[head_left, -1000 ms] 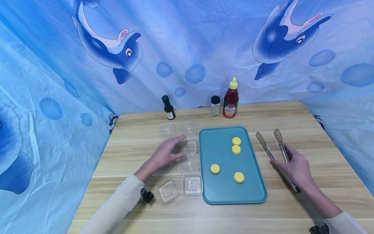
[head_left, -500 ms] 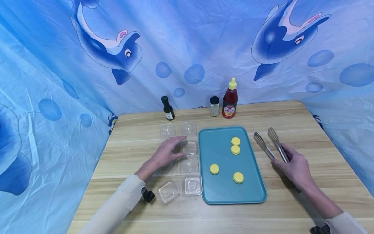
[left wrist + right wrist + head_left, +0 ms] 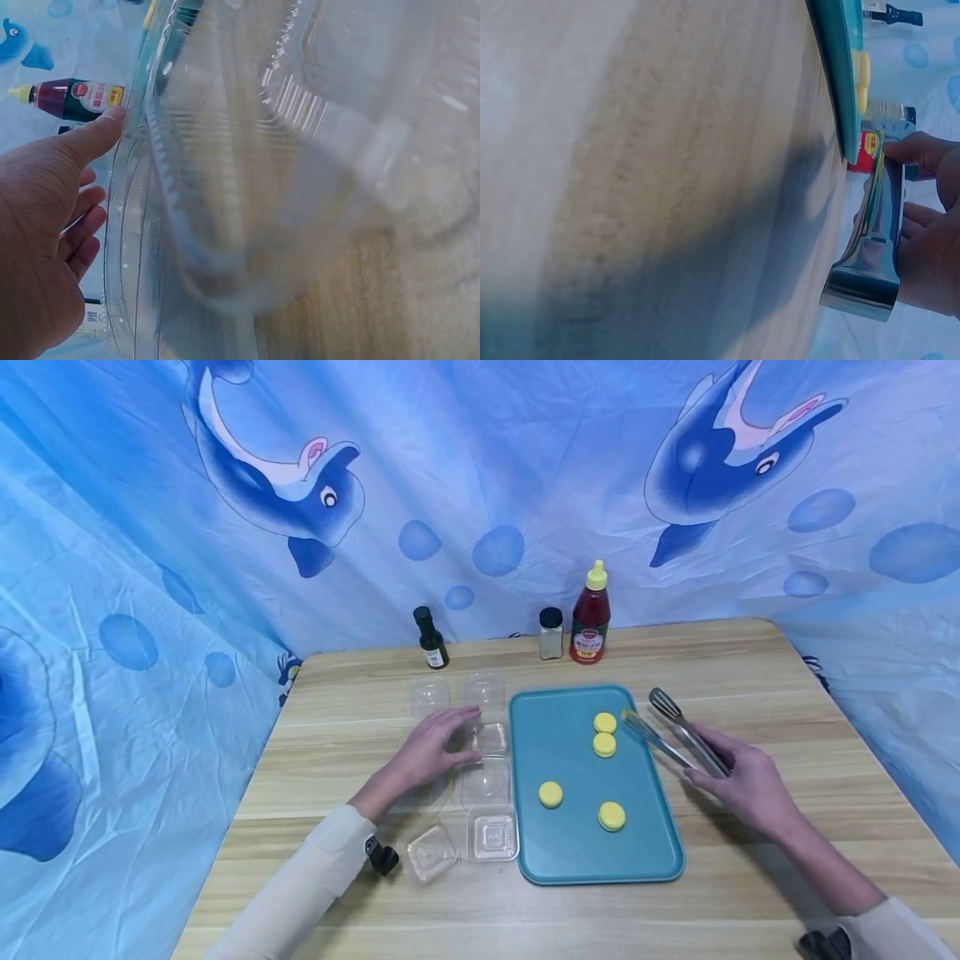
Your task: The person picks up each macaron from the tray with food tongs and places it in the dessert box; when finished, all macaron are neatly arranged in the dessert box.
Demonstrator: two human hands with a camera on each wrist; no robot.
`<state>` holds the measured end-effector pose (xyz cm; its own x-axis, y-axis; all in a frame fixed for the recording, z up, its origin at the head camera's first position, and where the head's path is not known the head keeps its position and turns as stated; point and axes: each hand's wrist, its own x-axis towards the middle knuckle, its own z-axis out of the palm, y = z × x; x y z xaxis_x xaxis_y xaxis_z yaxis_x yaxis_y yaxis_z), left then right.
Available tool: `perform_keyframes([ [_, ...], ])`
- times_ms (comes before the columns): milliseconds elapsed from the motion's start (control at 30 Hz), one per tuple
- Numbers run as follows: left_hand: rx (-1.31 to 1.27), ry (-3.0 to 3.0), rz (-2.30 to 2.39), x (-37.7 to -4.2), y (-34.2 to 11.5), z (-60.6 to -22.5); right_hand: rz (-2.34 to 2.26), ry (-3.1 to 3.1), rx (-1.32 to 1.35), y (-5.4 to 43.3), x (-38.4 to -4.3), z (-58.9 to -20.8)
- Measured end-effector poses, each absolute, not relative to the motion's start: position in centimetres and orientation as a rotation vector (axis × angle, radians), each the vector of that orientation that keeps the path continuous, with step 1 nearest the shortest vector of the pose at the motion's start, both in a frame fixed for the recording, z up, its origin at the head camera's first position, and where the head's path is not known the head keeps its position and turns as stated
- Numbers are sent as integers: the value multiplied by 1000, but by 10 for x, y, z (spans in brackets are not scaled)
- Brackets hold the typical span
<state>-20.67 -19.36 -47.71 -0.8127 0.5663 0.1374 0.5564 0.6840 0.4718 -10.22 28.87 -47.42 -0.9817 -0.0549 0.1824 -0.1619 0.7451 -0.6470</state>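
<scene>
The nearer right hand (image 3: pixel 752 787) grips silver metal tongs (image 3: pixel 688 732) running lengthwise forward-left from it toward two touching round yellow discs (image 3: pixel 604 745) on the teal rectangular tray (image 3: pixel 577 856), while the relaxed left hand (image 3: pixel 422 753) lies beside a clear plastic box (image 3: pixel 492 739).

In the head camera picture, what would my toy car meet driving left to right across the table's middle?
Left hand, clear square plastic container, teal rectangular tray, silver metal tongs, right hand gripping them.
</scene>
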Motion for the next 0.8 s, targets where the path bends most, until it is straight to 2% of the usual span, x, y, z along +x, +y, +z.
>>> perform_keyframes([
  [400, 937, 2879, 746, -210, -195, -480, 1032, -2786, 330, 286, -107, -472],
  [800, 907, 2874, 737, -210, -194, -478, 1088, -2909, 341, 280, -116, -469],
])
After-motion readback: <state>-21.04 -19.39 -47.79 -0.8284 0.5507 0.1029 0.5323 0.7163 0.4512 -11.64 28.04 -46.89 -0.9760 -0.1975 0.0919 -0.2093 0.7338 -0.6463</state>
